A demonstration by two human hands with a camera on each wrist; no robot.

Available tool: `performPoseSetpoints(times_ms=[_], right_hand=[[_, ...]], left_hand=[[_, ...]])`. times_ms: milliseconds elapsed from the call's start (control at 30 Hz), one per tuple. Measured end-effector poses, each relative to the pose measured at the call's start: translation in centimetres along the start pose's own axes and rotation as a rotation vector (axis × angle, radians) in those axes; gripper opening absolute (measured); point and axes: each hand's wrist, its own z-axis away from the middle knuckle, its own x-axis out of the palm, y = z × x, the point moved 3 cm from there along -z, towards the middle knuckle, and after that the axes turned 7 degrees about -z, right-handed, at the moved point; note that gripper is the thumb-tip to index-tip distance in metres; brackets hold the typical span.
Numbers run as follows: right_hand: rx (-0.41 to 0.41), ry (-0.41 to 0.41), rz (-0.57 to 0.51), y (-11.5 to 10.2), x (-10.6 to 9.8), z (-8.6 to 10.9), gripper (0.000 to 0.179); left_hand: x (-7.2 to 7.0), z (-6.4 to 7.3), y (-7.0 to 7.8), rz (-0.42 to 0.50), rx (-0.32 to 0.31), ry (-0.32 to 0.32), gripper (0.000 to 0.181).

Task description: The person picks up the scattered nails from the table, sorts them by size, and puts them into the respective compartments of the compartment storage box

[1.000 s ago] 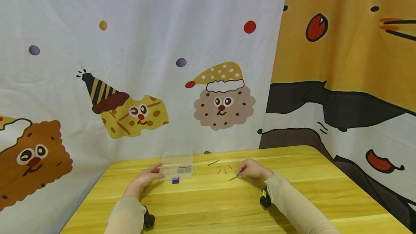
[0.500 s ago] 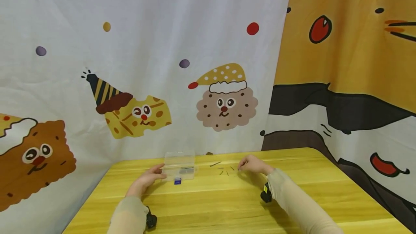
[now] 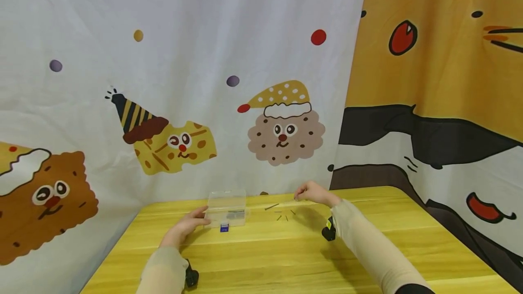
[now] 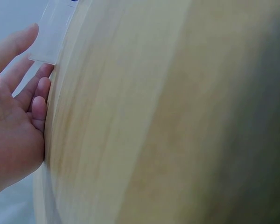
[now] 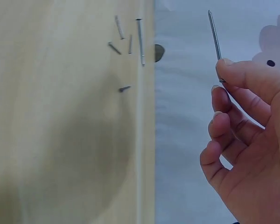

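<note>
My right hand point(image 3: 312, 193) is raised over the far part of the table. In the right wrist view it pinches a long steel nail point(image 5: 215, 35) between thumb and fingertips, the shaft pointing up and the head down at the fingers. Beside the clear plastic box point(image 3: 214, 222), with its lid point(image 3: 226, 198) up, lies my left hand point(image 3: 189, 226). Its thumb and loosely bent fingers touch the left side of the box, whose corner point(image 4: 46, 51) shows in the left wrist view. Dark metal pieces point(image 3: 235, 215) show inside the box.
Right of the box, another long nail point(image 3: 271, 206) and several short nails point(image 3: 287, 218) lie apart on the wooden table point(image 3: 261, 257). A blue latch point(image 3: 224, 227) sits at the box's front. Behind the table hangs a printed curtain point(image 3: 184, 58).
My right hand has lifted the long nail off the table, moving up and away with it. My left hand stays at the box. The head view has shifted slightly.
</note>
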Motion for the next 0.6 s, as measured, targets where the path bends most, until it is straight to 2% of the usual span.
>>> performPoseSetpoints(times_ms=[300, 600], right_hand=[[-0.036, 0.010, 0.028, -1.5, -1.2, -1.2, 0.014], [-0.049, 0.017, 0.054, -1.8, -0.7, -2.9, 0.017]], left_hand=[[0.1, -0.1, -0.1, -0.008, 0.001, 0.000, 0.071], [0.0, -0.6, -0.5, 0.005, 0.003, 0.000, 0.073]])
